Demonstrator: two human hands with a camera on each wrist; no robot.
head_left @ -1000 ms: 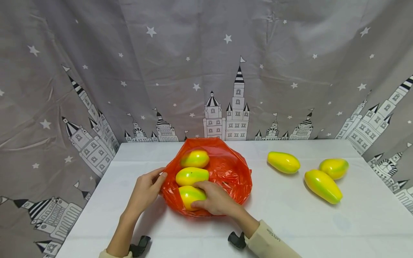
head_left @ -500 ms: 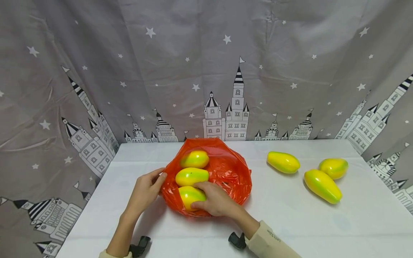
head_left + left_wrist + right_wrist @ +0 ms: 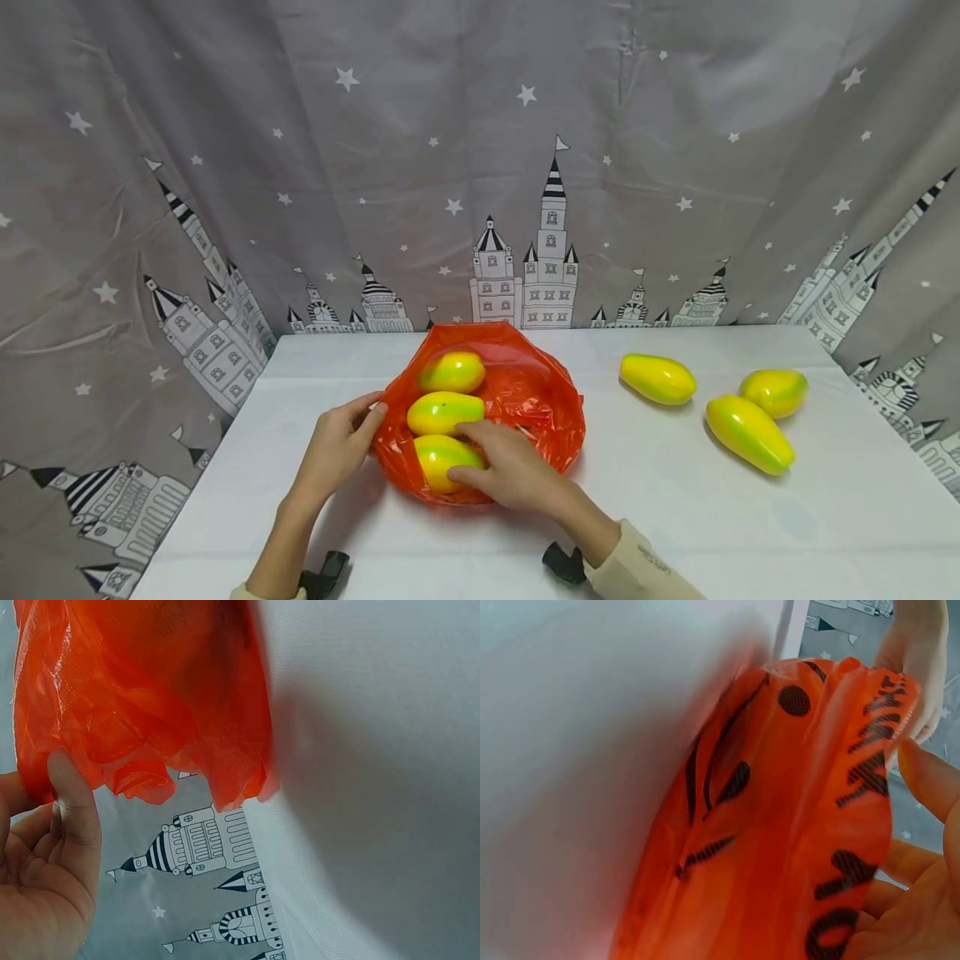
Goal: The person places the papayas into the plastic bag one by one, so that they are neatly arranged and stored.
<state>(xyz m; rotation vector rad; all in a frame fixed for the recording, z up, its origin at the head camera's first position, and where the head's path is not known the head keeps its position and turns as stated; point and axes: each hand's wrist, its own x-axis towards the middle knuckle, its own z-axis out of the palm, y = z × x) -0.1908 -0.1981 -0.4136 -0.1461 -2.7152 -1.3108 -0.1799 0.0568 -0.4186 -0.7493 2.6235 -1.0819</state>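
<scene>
A red plastic bag (image 3: 536,400) stands with its mouth spread wide, several papayas short of full. Inside lie a rear papaya (image 3: 453,372), a middle papaya (image 3: 444,412) and a front papaya (image 3: 441,463), all glossy yellow-green and stacked along the left side. My left hand (image 3: 337,442) pinches the bag's left rim between thumb and fingers; the left wrist view shows this hand (image 3: 56,862) on the crumpled film. At the front papaya's right end, my right hand (image 3: 517,471) reaches over the rim with thumb and fingers apart. Bag film hides part of it in the right wrist view.
On the white table (image 3: 675,517), right of the bag, lie a single papaya (image 3: 658,379) and two more close together, one longer papaya (image 3: 750,433) in front of a shorter papaya (image 3: 775,392). A grey castle-print curtain (image 3: 420,167) hangs behind the table.
My right hand has loosened from the front papaya and drawn slightly right and toward me, baring more of it. My left hand and the bag stay nearly where they were.
</scene>
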